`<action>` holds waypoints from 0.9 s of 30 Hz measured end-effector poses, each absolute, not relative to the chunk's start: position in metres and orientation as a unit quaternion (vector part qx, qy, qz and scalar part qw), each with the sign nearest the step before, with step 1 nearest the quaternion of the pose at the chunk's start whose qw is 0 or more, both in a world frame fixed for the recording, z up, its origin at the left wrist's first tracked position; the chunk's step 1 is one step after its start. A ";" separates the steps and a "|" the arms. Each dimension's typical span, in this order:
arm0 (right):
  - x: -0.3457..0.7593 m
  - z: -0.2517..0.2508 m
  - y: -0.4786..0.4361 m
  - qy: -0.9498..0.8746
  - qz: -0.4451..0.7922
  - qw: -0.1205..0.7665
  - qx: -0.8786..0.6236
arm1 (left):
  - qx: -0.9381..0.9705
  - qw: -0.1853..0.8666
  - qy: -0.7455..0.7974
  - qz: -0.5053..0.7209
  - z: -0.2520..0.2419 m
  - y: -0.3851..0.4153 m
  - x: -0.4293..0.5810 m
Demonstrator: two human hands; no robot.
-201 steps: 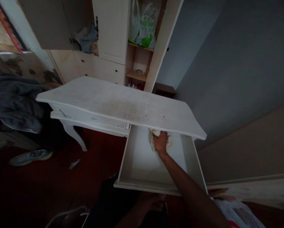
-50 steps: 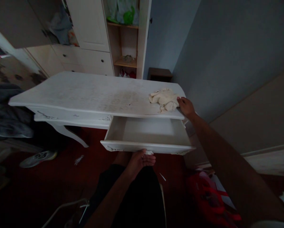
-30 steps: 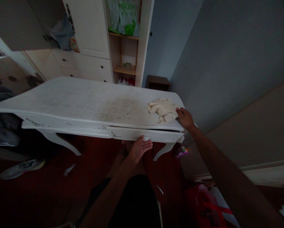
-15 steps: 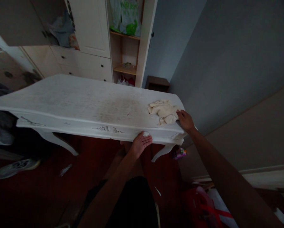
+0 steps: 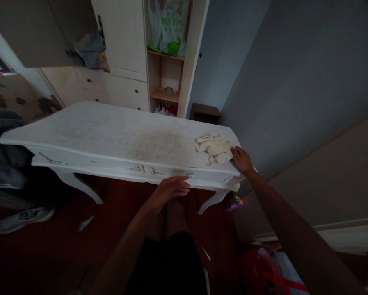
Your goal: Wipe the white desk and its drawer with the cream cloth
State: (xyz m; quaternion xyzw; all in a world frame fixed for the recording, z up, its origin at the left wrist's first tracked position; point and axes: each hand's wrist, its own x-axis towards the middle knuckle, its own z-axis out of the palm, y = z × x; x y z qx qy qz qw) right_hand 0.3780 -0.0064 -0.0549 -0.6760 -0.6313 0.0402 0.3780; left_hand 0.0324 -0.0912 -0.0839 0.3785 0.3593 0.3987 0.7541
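Note:
A white table (image 5: 88,123) with carved drawer fronts stands before me, dark smudges across the middle of its top. On its right end lies a crumpled cream cloth (image 5: 214,147). My right hand (image 5: 241,159) pinches the cloth's right edge at the table corner. In front of the drawer, my left hand (image 5: 171,189) is open with fingers stretched to the right, just below and left of the drawer knob (image 5: 191,176). Nothing shows in that hand.
Behind the table stands a white wardrobe (image 5: 122,49) with plastic bags (image 5: 171,32) on a shelf. A small brown box-like stand (image 5: 206,113) is by the grey wall. A shoe (image 5: 22,219) lies at left, a red bag (image 5: 257,270) at lower right.
My left hand has come off the drawer knob and moved left and slightly down, its fingers extended. The right hand stays on the cloth's edge. The view has shifted slightly.

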 end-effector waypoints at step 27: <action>0.383 -0.052 -0.002 -0.796 -0.084 0.224 -0.557 | 0.476 0.413 0.502 0.592 -0.033 0.089 -0.115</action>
